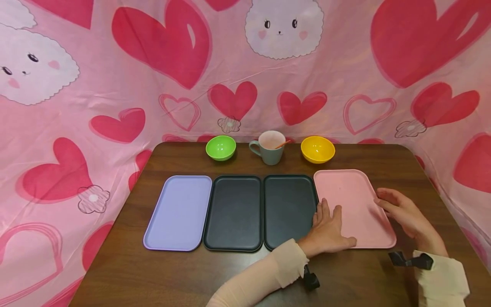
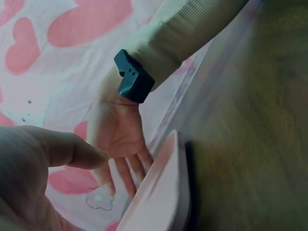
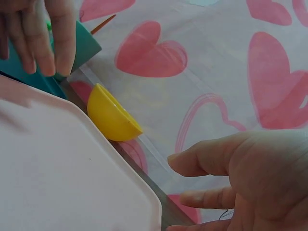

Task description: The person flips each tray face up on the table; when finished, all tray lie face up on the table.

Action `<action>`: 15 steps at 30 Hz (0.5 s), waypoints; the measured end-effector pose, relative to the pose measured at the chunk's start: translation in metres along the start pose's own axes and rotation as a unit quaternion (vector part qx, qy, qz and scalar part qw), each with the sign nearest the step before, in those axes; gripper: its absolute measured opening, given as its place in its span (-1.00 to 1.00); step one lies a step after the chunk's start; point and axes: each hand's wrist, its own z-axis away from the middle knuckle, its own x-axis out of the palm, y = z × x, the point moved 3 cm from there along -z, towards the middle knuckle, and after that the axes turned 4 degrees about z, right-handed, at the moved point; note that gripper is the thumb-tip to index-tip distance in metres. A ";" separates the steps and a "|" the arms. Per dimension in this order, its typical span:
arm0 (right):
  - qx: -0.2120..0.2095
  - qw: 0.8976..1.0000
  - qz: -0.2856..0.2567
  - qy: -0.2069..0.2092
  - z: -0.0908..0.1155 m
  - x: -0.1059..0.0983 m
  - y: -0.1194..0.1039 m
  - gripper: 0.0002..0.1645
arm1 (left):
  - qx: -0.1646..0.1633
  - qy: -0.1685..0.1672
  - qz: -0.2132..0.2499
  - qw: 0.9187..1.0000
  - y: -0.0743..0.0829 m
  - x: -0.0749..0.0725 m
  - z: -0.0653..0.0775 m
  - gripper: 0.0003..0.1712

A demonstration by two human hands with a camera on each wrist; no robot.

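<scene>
A pink tray (image 1: 347,200) lies at the right end of a row of trays. My left hand (image 1: 326,232) is at its left edge, fingers spread, overlapping the seam with the neighbouring dark tray (image 1: 289,209); whether it touches either is unclear. Along the pink tray's right edge is my right hand (image 1: 402,213), its fingers loosely extended. In the right wrist view a gap shows between the right thumb (image 3: 199,159) and the tray rim. The left wrist view shows the right hand (image 2: 120,130) beyond the raised-looking rim, fingertips partly hidden.
Left of these lie another dark tray (image 1: 234,213) and a lavender tray (image 1: 179,213). Behind the row stand a green bowl (image 1: 220,148), a grey-blue mug (image 1: 270,155) with an orange stick in it, and a yellow bowl (image 1: 317,150). A heart-patterned cloth (image 1: 230,51) hangs behind the wooden table (image 1: 161,277).
</scene>
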 end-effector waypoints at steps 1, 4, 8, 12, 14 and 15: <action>0.001 1.000 0.001 -0.001 0.000 0.000 -0.001 -0.31 | 0.002 0.001 -0.004 1.000 -0.002 -0.002 0.000 0.01; 0.002 1.000 0.013 0.001 -0.001 0.001 -0.002 -0.28 | 0.010 0.007 -0.020 1.000 -0.009 -0.008 0.002 0.02; -0.001 0.999 0.041 0.006 -0.002 0.002 -0.007 -0.25 | 0.016 0.016 -0.034 0.999 -0.022 -0.019 0.004 0.04; 0.002 0.998 0.067 0.005 -0.001 0.005 -0.012 -0.24 | 0.021 0.024 -0.026 0.999 -0.034 -0.033 0.007 0.06; 0.007 0.997 0.080 0.004 0.001 0.006 -0.015 -0.23 | 0.023 0.030 -0.026 0.999 -0.040 -0.039 0.008 0.07; 0.011 0.996 0.085 0.001 0.002 0.007 -0.017 -0.22 | 0.021 0.033 -0.027 0.999 -0.043 -0.043 0.009 0.07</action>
